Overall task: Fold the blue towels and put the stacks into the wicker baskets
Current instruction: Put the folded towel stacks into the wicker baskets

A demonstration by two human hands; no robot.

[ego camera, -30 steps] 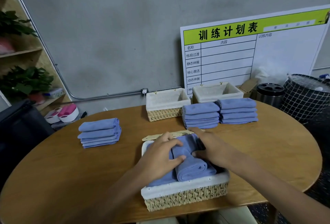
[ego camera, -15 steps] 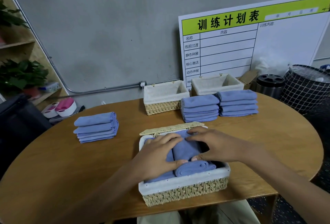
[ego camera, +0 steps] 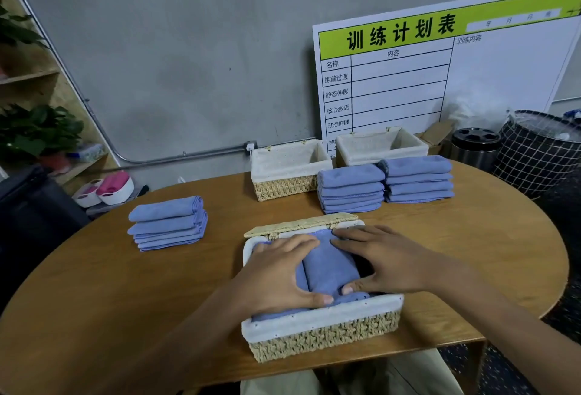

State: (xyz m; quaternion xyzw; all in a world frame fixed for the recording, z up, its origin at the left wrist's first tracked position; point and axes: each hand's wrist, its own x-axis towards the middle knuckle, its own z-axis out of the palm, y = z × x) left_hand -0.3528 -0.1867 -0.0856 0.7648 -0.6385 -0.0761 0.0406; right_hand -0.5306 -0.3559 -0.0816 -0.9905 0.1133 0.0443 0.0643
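Wicker and white lining frame the action: the near basket [ego camera: 320,328] sits at the near edge of the bench [ego camera: 94,284], and both hands are down inside it on a stack [ego camera: 327,269] of blue towels. The left hand [ego camera: 276,278] lies over the stack's left side, fingers spread, thumb hooked round the near end of the top towel. The right hand [ego camera: 383,261] presses from the right, fingers reaching to the far corner, thumb tip on the near edge. The hands are apart, with the top fold showing between them.

Now the risks. That top towel humps up between the palms; if the hands squeeze inward it could buckle and lose its fold. A dark gap shows on the right side of the basket, so the stack looks shoved left, and on release it may slump into that space. The lid [ego camera: 301,224] lies back at the far rim; a high-riding stack could stop it closing. The basket also sits close to the bench edge, so a hard downward push on the near rim might tip it toward the lap.

Still waiting: three more stacks, one at left [ego camera: 168,221], two at far right [ego camera: 350,188] [ego camera: 418,179], beside two empty baskets [ego camera: 289,171] [ego camera: 380,146].
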